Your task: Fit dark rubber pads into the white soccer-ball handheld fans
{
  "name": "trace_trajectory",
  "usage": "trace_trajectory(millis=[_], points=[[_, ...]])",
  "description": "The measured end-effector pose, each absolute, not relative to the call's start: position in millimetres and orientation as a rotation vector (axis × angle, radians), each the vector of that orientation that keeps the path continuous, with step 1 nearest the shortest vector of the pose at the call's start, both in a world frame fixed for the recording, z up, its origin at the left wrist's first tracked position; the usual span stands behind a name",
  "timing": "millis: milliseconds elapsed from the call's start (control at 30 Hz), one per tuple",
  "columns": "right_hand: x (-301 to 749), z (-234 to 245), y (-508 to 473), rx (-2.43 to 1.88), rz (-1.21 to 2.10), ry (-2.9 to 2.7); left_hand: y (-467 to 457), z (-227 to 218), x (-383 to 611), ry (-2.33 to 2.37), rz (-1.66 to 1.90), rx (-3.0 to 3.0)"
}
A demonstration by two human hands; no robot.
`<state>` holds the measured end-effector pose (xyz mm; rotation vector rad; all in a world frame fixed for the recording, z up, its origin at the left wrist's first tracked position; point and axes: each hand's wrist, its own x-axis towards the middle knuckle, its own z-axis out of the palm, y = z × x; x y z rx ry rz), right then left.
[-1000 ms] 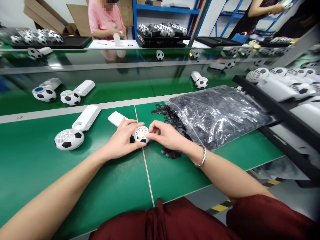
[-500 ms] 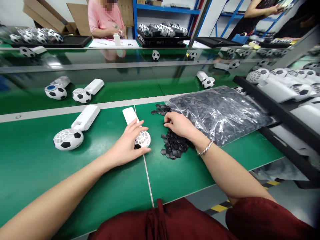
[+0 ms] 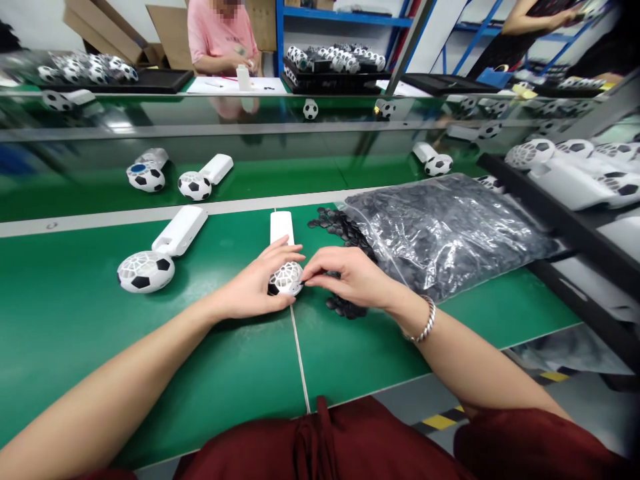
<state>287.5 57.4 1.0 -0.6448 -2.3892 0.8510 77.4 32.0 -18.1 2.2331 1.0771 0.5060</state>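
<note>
My left hand wraps round the head of a white plastic device, which has a football-patterned round end with a white lattice and a flat handle pointing away from me. At the right side of that round end, my right hand pinches a small black piece between thumb and fingertips. The piece touches or nearly touches the ball; I cannot tell which. Beneath and behind my right hand lies a pile of loose black pentagon pieces, partly hidden by the hand.
A clear bag of black pieces lies right of the pile. Another football device rests on the green table at left. Behind, a conveyor carries more. Black trays hold white devices at right. A person in pink sits across.
My right hand has come from the black pile to the ball's right side with a black piece. My left hand has turned the device so its handle points straighter away. Conveyor devices have shifted right.
</note>
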Motion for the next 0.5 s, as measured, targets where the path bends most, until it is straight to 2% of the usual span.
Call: trace_trajectory(millis=[133,333,500], points=[[284.0,-1.5,56.5,-0.505,0.783,-2.448,33.0,-20.8,77.5,1.074,0.543,2.239],[274.2,-8.9,54.2,-0.530,0.693,-2.437,31.8,-22.5,81.2,1.119,0.614,2.192],[273.6,-20.2,59.4,-0.625,0.850,-2.249,28.4,-19.3,85.1,1.175,0.595,2.164]])
